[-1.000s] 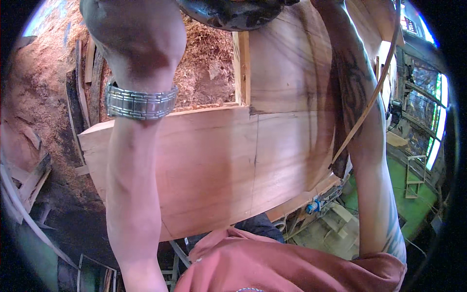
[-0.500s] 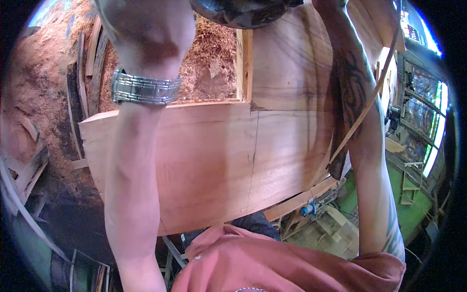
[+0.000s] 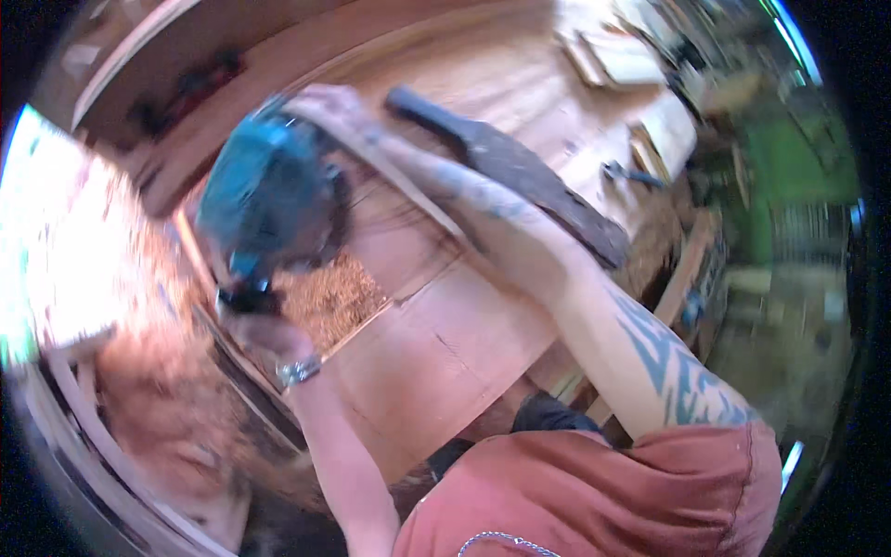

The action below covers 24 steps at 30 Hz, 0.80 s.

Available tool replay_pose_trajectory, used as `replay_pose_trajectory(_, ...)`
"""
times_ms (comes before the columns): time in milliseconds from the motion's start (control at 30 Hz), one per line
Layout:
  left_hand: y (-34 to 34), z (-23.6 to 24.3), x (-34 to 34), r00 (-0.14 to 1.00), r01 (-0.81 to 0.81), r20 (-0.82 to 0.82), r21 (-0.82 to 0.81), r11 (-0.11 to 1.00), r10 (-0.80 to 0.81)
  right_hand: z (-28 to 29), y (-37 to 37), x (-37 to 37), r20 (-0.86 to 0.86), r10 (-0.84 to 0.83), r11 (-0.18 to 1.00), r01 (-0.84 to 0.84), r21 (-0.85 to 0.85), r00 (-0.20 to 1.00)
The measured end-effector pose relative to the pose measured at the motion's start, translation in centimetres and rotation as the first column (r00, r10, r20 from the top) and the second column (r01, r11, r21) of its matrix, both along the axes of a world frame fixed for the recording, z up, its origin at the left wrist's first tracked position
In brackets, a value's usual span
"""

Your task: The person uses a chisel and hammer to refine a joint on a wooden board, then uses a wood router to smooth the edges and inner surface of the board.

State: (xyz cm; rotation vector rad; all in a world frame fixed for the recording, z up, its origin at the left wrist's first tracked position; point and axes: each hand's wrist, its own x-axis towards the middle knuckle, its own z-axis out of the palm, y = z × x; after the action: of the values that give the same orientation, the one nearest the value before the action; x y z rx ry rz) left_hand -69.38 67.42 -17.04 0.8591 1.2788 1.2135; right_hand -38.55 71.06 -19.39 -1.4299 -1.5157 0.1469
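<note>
A bulky teal power tool (image 3: pixel 264 190), blurred by motion, is over the left part of a wide reddish wooden board (image 3: pixel 445 325); its exact kind is unclear. My left hand (image 3: pixel 269 336), with a metal watch band at the wrist, grips the black handle at its near end. At the tool's far end my right hand (image 3: pixel 327 110) is closed around its upper part, the fingers smeared. A long pale strip (image 3: pixel 390 172) runs from beside that hand along my right forearm. Between the tool and the board, an opening shows orange wood shavings (image 3: pixel 334 302).
Right of my right forearm, a dark rough-edged slab (image 3: pixel 548 181) lies on the wood. Beyond it are pale offcuts (image 3: pixel 622 58) and a small metal tool (image 3: pixel 633 174). Shavings and scrap (image 3: pixel 158 399) cover the left ground. A blue object (image 3: pixel 691 306) sits lower right.
My view has swung, bringing the teal tool and both hands into sight. Before, only a dark underside showed at the top edge and my hands were out of view.
</note>
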Motion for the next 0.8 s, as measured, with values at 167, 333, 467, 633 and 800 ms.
replay_pose_trajectory(167, 1.5, 4.4, 0.3, 0.964, -0.002, 0.254, -0.293, 0.956, 0.08, 2.8, -2.4, -3.8, -0.523, -0.154, 0.984, 0.08, -0.161, 0.838)
replay_pose_trajectory(333, -4.4, 8.6, -0.3, 0.98, 0.18, 0.107, -0.091, 0.979, -0.17, 12.1, -15.4, -10.9, -0.745, -0.26, 0.965, 0.18, -0.189, 0.614)
replay_pose_trajectory(467, -11.5, 12.3, 1.2, 0.909, 0.415, -0.022, 0.113, 0.903, -0.415, 15.3, -27.6, -14.1, -0.791, -0.374, 0.91, 0.356, -0.213, 0.484)
replay_pose_trajectory(633, -22.2, 16.8, 5.3, 0.732, 0.675, -0.147, 0.284, 0.681, -0.665, 17.6, -45.7, -12.2, -0.884, -0.441, 0.843, 0.411, -0.348, 0.157)
replay_pose_trajectory(800, -34.4, 16.3, 14.8, 0.572, 0.796, -0.024, 0.256, 0.548, -0.82, 18.4, -61.8, -2.1, -0.821, -0.495, 0.749, 0.619, -0.238, 0.283)
